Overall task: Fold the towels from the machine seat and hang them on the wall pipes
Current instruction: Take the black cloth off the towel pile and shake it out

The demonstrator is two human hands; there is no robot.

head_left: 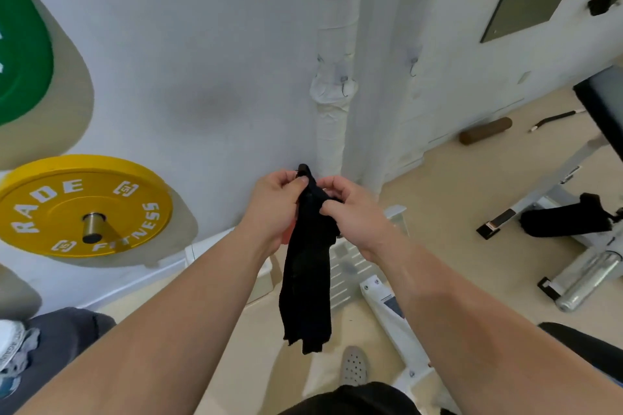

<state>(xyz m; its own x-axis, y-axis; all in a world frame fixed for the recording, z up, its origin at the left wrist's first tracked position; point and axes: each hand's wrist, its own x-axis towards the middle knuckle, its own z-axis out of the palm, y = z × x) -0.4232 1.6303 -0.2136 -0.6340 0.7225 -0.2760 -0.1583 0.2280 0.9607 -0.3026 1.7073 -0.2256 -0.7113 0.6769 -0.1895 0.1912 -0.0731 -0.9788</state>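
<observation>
**Before the wall pipes — one towel in hand, none hung**

Both hands are raised in front of the wrapped white wall pipe (332,44). A black towel (308,280) hangs between them as a long narrow strip, apparently already folded lengthwise. Its top end is held up and its lower end dangles free above the floor.

- The left hand (276,199) grips the top end, fingers curled round it and thumb pressed on top.
- The right hand (347,202) pinches an edge just beside it, between thumb and fingertips.
- The towel touches neither the pipe nor the small hook (344,86) above it.
- No towel shows on the pipes in view.

Judgement: folding of this piece is nearly done, and hanging is still to do. A dark bundle (566,219) lies on the machine (586,266) at right — towel or pad, cannot tell.
</observation>
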